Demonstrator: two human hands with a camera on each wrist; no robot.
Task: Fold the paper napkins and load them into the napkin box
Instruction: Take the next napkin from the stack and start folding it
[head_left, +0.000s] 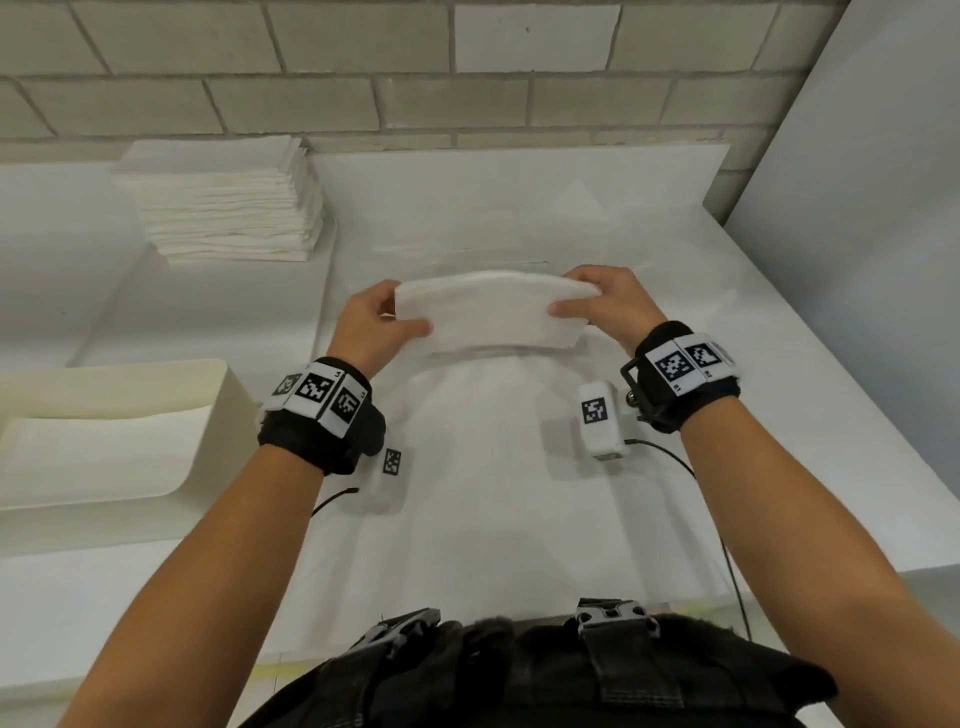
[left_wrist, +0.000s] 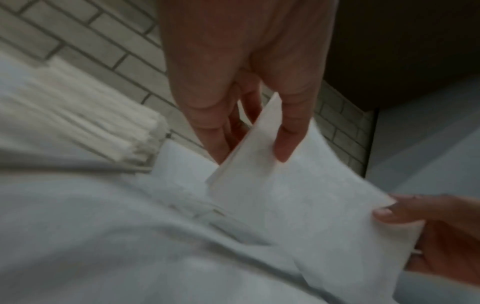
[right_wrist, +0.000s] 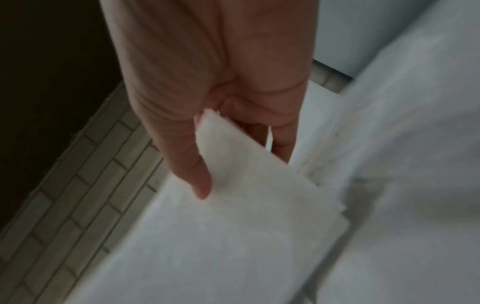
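A folded white napkin bundle (head_left: 488, 317) hangs above the middle of the white table, held at both ends. My left hand (head_left: 376, 325) pinches its left end, thumb on the near face, and my right hand (head_left: 602, 301) pinches its right end. The left wrist view shows the bundle (left_wrist: 298, 195) between my left hand's thumb and fingers (left_wrist: 249, 115), with my right hand (left_wrist: 428, 222) at its far end. In the right wrist view my right hand (right_wrist: 221, 131) pinches a corner of the bundle (right_wrist: 246, 205). The cream napkin box (head_left: 119, 426) stands open at the left, napkins inside.
A tall stack of white napkins (head_left: 223, 200) lies at the back left against the brick wall (head_left: 467, 67). A white sheet (head_left: 509, 467) covers the table under my hands. A grey panel (head_left: 883, 208) rises at the right. Cables trail from my wrist cameras.
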